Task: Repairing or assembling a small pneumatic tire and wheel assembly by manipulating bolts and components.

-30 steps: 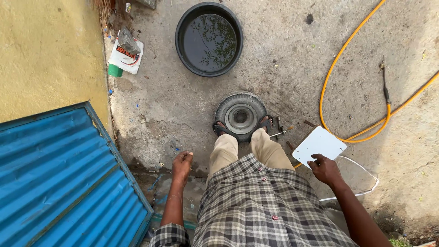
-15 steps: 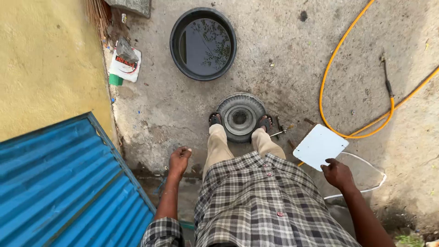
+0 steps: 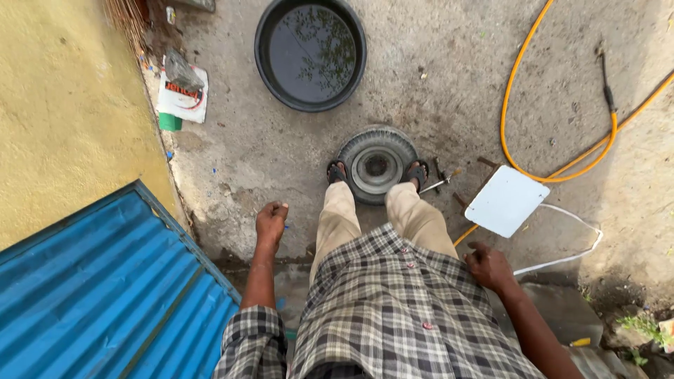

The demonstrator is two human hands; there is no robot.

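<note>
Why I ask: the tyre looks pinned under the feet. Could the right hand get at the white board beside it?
Probably yes. The right hand hangs empty by the hip, the white board lies flat just ahead of it, and nothing stands between them; only a white cord runs nearby.

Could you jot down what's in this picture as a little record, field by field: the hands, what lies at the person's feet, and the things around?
Left hand: left hand hangs loosely curled, holding nothing that shows
Right hand: right hand empty, nearest the white square stool
At the feet: small tyre on its wheel lying flat, a sandalled foot on each side
Beside the tyre: metal tools
Beyond the tyre: round black tub of water
Right: yellow hose looped on the concrete
Left: blue corrugated sheet, yellow wall
</note>
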